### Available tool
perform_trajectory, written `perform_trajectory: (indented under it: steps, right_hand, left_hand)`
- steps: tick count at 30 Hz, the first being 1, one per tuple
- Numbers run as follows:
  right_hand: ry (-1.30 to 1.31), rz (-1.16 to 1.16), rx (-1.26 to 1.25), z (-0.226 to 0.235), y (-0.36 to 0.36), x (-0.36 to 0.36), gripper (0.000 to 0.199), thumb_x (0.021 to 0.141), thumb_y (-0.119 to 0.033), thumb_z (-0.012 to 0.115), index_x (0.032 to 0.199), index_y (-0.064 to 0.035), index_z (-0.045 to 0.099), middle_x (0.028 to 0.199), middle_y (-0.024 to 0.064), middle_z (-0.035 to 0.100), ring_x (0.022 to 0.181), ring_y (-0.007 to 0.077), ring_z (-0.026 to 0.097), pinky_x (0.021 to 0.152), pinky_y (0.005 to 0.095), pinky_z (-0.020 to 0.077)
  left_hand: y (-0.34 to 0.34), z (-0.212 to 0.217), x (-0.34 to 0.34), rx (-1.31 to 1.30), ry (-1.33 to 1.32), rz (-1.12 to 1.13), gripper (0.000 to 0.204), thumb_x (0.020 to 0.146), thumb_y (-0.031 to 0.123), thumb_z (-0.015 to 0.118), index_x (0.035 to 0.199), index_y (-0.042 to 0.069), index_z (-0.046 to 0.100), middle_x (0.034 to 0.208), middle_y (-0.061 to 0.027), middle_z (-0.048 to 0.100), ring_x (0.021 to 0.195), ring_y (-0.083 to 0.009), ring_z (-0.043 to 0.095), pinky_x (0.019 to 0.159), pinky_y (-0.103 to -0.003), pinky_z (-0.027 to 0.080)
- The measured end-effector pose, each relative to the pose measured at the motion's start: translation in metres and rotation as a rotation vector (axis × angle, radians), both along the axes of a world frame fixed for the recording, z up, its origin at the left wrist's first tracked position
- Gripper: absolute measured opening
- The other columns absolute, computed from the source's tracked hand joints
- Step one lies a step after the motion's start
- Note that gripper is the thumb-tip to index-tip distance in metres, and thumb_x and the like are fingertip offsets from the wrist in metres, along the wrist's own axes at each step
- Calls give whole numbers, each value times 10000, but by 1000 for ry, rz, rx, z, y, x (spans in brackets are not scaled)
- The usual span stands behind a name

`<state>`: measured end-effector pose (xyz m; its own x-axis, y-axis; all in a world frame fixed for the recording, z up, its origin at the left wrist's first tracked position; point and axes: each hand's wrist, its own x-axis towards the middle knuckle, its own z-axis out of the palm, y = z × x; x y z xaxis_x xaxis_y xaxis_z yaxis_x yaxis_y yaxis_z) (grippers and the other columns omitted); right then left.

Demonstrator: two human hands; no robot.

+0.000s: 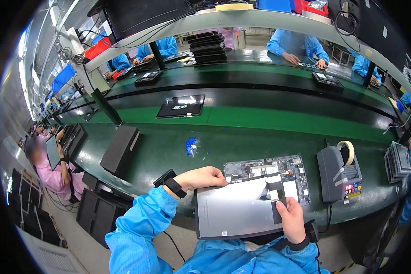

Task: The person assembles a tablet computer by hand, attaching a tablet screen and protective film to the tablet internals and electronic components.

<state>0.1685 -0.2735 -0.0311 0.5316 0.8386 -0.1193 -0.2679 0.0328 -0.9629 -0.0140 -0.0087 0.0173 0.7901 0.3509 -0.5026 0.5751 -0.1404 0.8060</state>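
Observation:
A flat silver-grey laptop screen panel (235, 212) is tilted at the bench's front edge, its back showing, with black tape on its right part. My left hand (203, 177) is closed at the panel's upper edge, fingertips partly hidden. At the right edge my right hand (292, 219) grips the panel, thumb on top beside a black strip. Just beyond lies an opened laptop base (255, 170) with its circuit boards exposed; the panel covers its near part. Both wrists wear black bands.
A tape dispenser (338, 173) stands right of the laptop base. Small blue and white bits (192, 146) lie mid-bench. Left is a black box (120, 150); farther back, a closed black laptop lid (181, 106). Stacked panels (397, 163) stand far right. A person in pink (55, 171) works at left.

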Motion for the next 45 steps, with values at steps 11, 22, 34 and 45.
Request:
perform_trajectory:
  steps: [11, 22, 34, 45]
  right_hand:
    - [20, 5, 0, 3, 1, 1, 162, 936, -82, 568, 1019, 43, 507, 910, 70, 639, 806, 88, 598, 729, 225, 479]
    - [40, -38, -12, 6, 1, 0, 157, 935, -77, 565, 1019, 43, 507, 906, 76, 636, 815, 85, 586, 739, 224, 473]
    - [40, -45, -58, 9, 3, 0, 143, 931, -62, 563, 1013, 41, 508, 908, 76, 638, 803, 77, 579, 728, 217, 463]
    - [76, -52, -46, 9, 1, -1, 140, 921, -37, 572, 1012, 46, 507, 893, 79, 641, 796, 86, 591, 730, 220, 472]
  left_hand:
    - [-5, -4, 3, -52, 63, 104, 310, 860, 323, 660, 808, 19, 627, 719, -1, 581, 661, -62, 503, 570, -224, 410]
    - [-56, -33, 11, 782, -478, 282, 188, 829, 163, 682, 870, 22, 565, 903, -116, 549, 833, -242, 559, 751, -341, 477]
    - [-29, -19, 11, 898, -643, 341, 109, 798, 83, 682, 832, 41, 587, 924, -93, 585, 899, -255, 547, 802, -357, 448]
    - [165, -101, -30, 926, -131, 572, 230, 681, 234, 798, 731, 36, 692, 662, -99, 653, 635, -242, 636, 634, -356, 505]
